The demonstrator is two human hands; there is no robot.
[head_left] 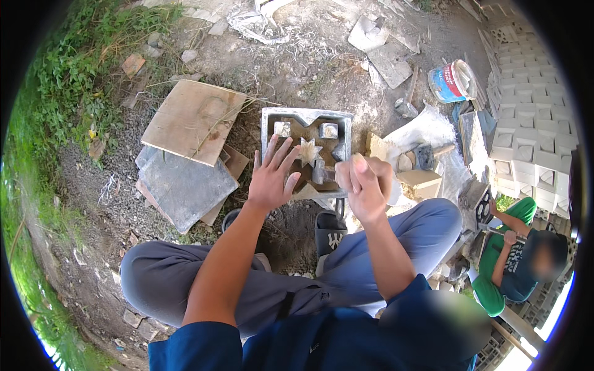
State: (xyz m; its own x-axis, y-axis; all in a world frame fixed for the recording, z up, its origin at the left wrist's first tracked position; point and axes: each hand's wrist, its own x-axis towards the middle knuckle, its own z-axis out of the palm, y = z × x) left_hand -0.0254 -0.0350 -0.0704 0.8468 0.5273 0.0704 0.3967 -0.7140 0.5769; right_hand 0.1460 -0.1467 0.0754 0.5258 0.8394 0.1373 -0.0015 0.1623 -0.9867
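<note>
A grey metal mould (267, 120) lies on the ground in front of me, with two square blocks in its far corners and a star-shaped piece (307, 152) in the middle. My left hand (271, 176) is spread open over the mould's left side, fingers pointing away from me. Over the near right part my right hand (366, 183) is closed in a fist around the handle of what looks like a small hammer (319, 172). The hammer's head hangs over the mould, just nearer than the star. Whether it touches the mould I cannot tell.
Wooden boards (193, 117) and a grey slab (189, 188) are stacked left of the mould. On the right lie a white sack (421, 136) and block pieces (419, 183). A paint bucket (451, 82) stands farther back. Another person (513, 260) sits at right, near stacked pale blocks (526, 117).
</note>
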